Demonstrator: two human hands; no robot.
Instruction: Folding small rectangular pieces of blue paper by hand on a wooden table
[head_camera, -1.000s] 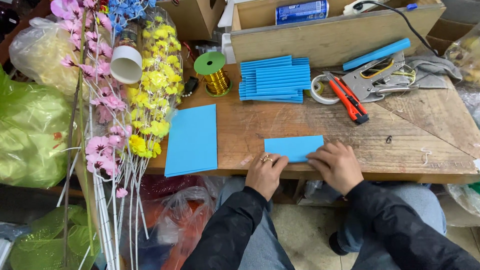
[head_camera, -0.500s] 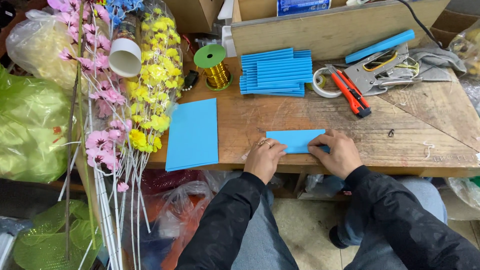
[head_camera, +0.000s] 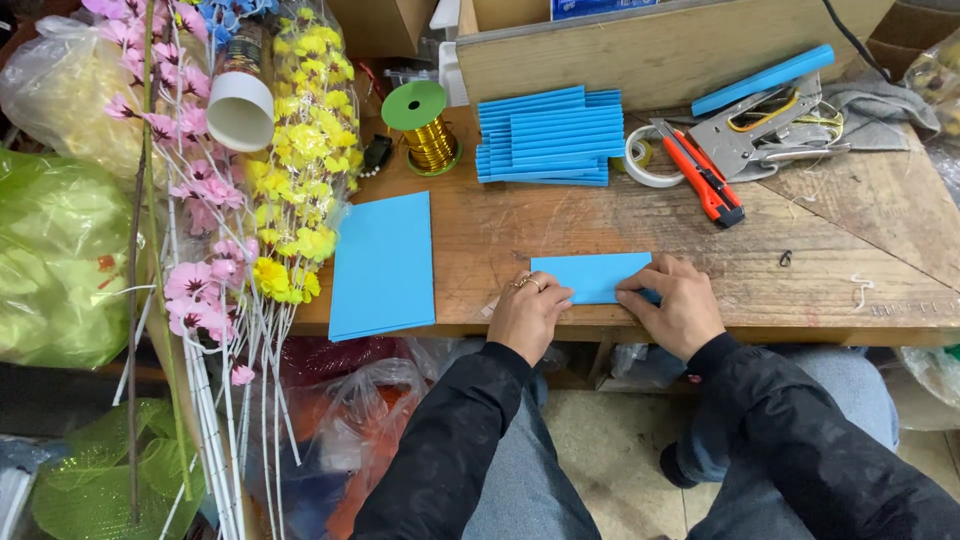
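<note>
i see two hands pressing one folded blue paper sheet (head_camera: 590, 276) at the near bench edge: left hand (head_camera: 528, 315) flat, right hand (head_camera: 675, 305) fingers spread. one flat blue sheet stack (head_camera: 383, 265) lies left.

Open desk (head_camera: 800, 300) to my right: bare wood from the folded blue sheet (head_camera: 590, 275) out to the far edge, easy pass. Ahead, a clear strip between that sheet and the stack of blue strips (head_camera: 548, 138). Back row blocks reach: gold wire spool (head_camera: 425, 125), tape roll (head_camera: 648, 160), orange utility knife (head_camera: 705, 182), staple gun (head_camera: 755, 135), wooden board (head_camera: 650, 55) behind. Left side is tight: flat blue sheets (head_camera: 383, 262), then the artificial flowers (head_camera: 290, 160) overhanging the desk edge.
</note>
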